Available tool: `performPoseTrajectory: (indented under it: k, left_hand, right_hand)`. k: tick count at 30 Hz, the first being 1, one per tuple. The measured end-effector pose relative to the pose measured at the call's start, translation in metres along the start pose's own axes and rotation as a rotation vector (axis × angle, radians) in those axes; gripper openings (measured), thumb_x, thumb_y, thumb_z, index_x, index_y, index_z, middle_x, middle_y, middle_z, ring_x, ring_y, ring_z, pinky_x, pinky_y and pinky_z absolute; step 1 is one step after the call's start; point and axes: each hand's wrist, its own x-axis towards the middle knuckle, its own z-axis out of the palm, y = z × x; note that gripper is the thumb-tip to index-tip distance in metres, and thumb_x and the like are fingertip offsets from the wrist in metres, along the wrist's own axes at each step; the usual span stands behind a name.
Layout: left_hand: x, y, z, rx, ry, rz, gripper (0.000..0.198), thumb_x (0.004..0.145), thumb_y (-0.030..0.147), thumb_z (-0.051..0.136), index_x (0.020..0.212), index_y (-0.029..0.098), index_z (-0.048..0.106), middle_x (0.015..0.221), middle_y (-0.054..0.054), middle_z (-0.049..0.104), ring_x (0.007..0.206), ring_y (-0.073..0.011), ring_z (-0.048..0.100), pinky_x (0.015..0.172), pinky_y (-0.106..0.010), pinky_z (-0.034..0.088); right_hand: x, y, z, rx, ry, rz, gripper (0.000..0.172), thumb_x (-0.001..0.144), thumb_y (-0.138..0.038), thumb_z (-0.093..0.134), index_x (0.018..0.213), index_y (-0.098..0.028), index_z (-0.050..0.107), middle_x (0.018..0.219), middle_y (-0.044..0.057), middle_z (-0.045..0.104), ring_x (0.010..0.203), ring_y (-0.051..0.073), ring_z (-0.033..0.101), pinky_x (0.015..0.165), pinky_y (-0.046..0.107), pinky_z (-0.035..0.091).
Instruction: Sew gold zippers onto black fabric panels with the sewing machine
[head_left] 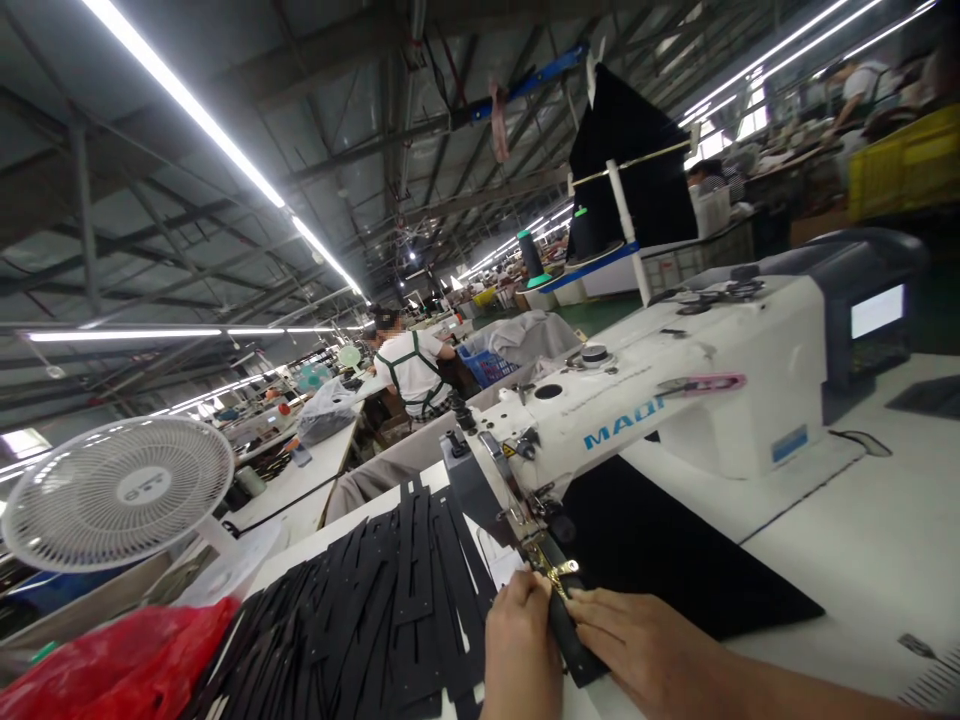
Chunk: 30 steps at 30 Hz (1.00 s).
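I saw black strips [352, 610] spread nearby, likely for easy reach, the left hand [523, 635] and right hand [637, 635] gripping opposite sides of the zippered strip [577, 655], seemingly steadying it at the sewing machine's [637, 395] needle end.

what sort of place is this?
Looks like a sewing factory floor, probably for bags or clothing: an industrial sewing machine in front, a dark thread cone on a stand, and black strips heaped on the table.
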Motion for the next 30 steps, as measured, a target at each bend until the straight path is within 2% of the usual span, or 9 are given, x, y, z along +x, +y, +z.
performPoseTrajectory:
  k: [5,8,11,14,17,22,25,27,30]
  left_hand:
    - [-0.011,0.008,0.002,-0.069,0.081,0.024,0.036,0.07,0.007,0.039,0.097,0.016,0.062,0.095,-0.012,0.061,0.088,-0.0268,0.059,0.079,-0.039,0.05]
    - [-0.015,0.013,0.002,-0.033,0.085,0.026,0.036,0.067,0.006,0.04,0.093,0.016,0.063,0.094,-0.013,0.061,0.085,-0.028,0.058,0.074,-0.041,0.05]
    - [-0.014,0.017,-0.003,-0.011,0.062,0.022,0.04,0.063,0.001,0.041,0.093,0.016,0.064,0.093,-0.012,0.06,0.085,-0.0272,0.057,0.075,-0.04,0.05]
    - [-0.011,0.023,-0.014,-0.012,-0.019,0.027,0.045,0.059,-0.002,0.042,0.096,0.013,0.063,0.096,-0.013,0.06,0.09,-0.0272,0.056,0.08,-0.04,0.049]
    - [-0.007,0.029,-0.025,-0.005,-0.113,0.024,0.047,0.06,-0.004,0.041,0.1,0.009,0.063,0.1,-0.014,0.06,0.094,-0.0273,0.055,0.087,-0.04,0.048]
    - [-0.003,0.032,-0.029,0.09,-0.154,0.041,0.05,0.06,-0.003,0.04,0.103,0.009,0.062,0.103,-0.013,0.06,0.096,-0.0271,0.054,0.088,-0.039,0.048]
    - [-0.004,0.032,-0.026,0.135,-0.118,0.069,0.049,0.061,-0.003,0.04,0.103,0.01,0.061,0.102,-0.012,0.06,0.094,-0.0262,0.055,0.087,-0.038,0.049]
    - [-0.005,0.033,-0.025,0.139,-0.093,0.07,0.046,0.061,-0.003,0.041,0.1,0.01,0.062,0.1,-0.012,0.061,0.092,-0.0257,0.056,0.084,-0.038,0.05]
    - [-0.008,0.035,-0.025,0.133,-0.075,0.08,0.039,0.062,-0.003,0.041,0.091,0.012,0.062,0.093,-0.01,0.062,0.086,-0.0248,0.058,0.082,-0.037,0.051]
  right_hand:
    - [0.016,-0.002,-0.021,0.197,-0.276,0.212,0.016,0.082,-0.017,0.048,0.087,-0.018,0.063,0.086,0.005,0.066,0.08,0.018,0.06,0.075,0.028,0.048]
    - [0.03,0.011,-0.009,0.071,-0.29,0.408,0.016,0.083,-0.013,0.044,0.084,-0.017,0.059,0.087,0.006,0.062,0.083,0.02,0.056,0.076,0.032,0.044]
    - [0.039,0.024,0.01,-0.098,-0.297,0.54,0.01,0.072,-0.011,0.052,0.079,-0.015,0.058,0.089,0.008,0.06,0.088,0.024,0.053,0.076,0.035,0.041]
    - [0.041,0.028,0.02,-0.11,-0.326,0.587,0.006,0.071,-0.012,0.053,0.071,-0.016,0.057,0.08,0.006,0.06,0.082,0.022,0.054,0.072,0.032,0.04]
    - [0.046,0.03,0.024,-0.135,-0.343,0.634,0.008,0.074,-0.013,0.051,0.071,-0.016,0.058,0.082,0.008,0.062,0.084,0.022,0.055,0.073,0.031,0.04]
    - [0.069,0.051,0.036,-0.164,-0.372,0.748,0.013,0.079,-0.019,0.05,0.076,-0.014,0.062,0.086,0.011,0.065,0.083,0.023,0.06,0.07,0.029,0.043]
    - [0.072,0.054,0.031,-0.155,-0.368,0.759,0.016,0.081,-0.019,0.049,0.075,-0.014,0.063,0.077,0.009,0.066,0.074,0.021,0.062,0.064,0.028,0.045]
    - [0.061,0.043,0.019,-0.155,-0.354,0.705,0.019,0.084,-0.016,0.045,0.079,-0.014,0.064,0.081,0.009,0.065,0.078,0.02,0.061,0.068,0.029,0.047]
    - [0.028,0.017,-0.002,-0.057,-0.384,0.433,0.024,0.086,-0.013,0.042,0.086,-0.019,0.066,0.099,0.006,0.065,0.096,0.017,0.058,0.085,0.029,0.047]
